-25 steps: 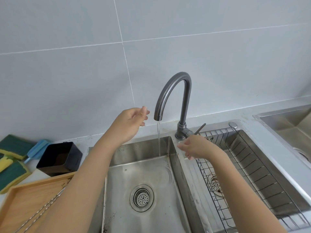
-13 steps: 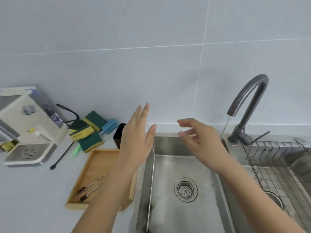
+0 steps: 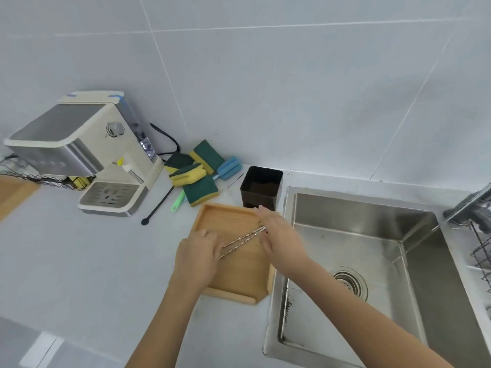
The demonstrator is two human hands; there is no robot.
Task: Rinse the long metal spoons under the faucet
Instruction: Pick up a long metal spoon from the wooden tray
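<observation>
Steel spoons (image 3: 243, 241) lay slantwise on the wooden tray (image 3: 240, 274), beside the sink (image 3: 414, 251) | left hand (image 3: 198, 257) curled over their near ends, grip uncertain | right hand (image 3: 281, 240) flat and open at the far ends | both hands equally close.

Coffee machine (image 3: 87, 158), sponges (image 3: 195, 173), black bin (image 3: 261, 188) by wall.

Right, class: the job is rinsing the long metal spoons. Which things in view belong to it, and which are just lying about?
Part of the job:
spoons
wooden tray
sink
left hand
right hand

Lying about:
coffee machine
sponges
black box
blue brush
</observation>
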